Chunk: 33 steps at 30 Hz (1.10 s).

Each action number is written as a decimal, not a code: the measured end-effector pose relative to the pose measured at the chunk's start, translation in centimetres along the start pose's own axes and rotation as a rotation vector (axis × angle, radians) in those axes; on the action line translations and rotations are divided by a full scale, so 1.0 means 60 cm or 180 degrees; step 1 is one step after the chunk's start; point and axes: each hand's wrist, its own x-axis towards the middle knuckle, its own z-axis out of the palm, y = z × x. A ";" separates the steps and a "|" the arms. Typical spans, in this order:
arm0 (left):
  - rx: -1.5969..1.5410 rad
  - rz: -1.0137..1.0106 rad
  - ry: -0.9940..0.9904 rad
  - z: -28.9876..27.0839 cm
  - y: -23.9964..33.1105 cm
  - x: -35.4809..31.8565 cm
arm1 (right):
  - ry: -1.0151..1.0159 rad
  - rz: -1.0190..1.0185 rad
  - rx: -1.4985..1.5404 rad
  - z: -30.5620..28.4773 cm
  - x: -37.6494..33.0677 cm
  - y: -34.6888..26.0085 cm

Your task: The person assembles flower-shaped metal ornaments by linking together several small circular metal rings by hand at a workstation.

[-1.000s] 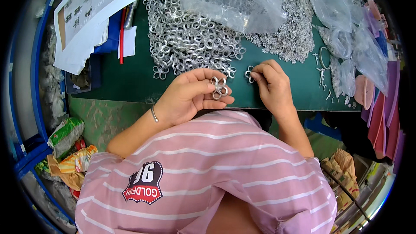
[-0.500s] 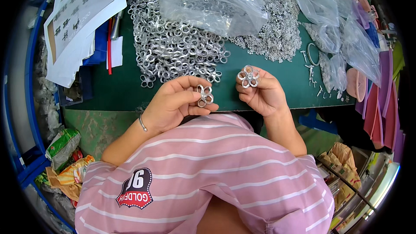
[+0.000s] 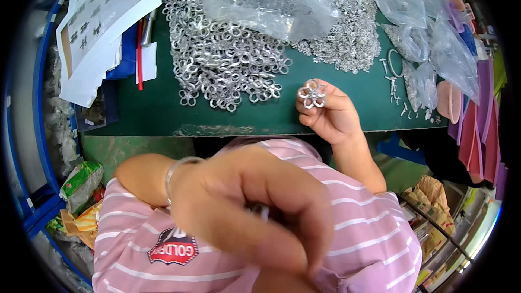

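Note:
My right hand (image 3: 339,114) is above the table's near edge, thumb and fingers pinching a silvery metal flower piece (image 3: 311,95) with open ring petals. Raised close to the head camera, my left hand (image 3: 239,198) looks large and blurred, its thumb and forefinger curled. A glint of metal (image 3: 261,211) shows inside the curl; most of that second flower piece is hidden. Beyond my hands, a heap of similar metal flower pieces (image 3: 225,62) lies on the green table (image 3: 228,126).
A clear plastic bag (image 3: 271,5) lies over the heap. Right of it is a pile of tiny metal parts (image 3: 350,27). Printed sheets (image 3: 100,27) lie at the left beside a red stick (image 3: 139,65). More plastic bags (image 3: 453,68) and a metal ring (image 3: 394,64) are at the right.
My left hand has risen from the table's front edge toward the camera, taking its flower piece mostly out of sight. The right hand has stayed nearly still.

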 end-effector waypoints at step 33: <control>-0.0662 0.0485 0.2545 -0.081 -0.054 -0.055 | 0.1000 -0.3108 -0.6295 0.041 0.017 -0.022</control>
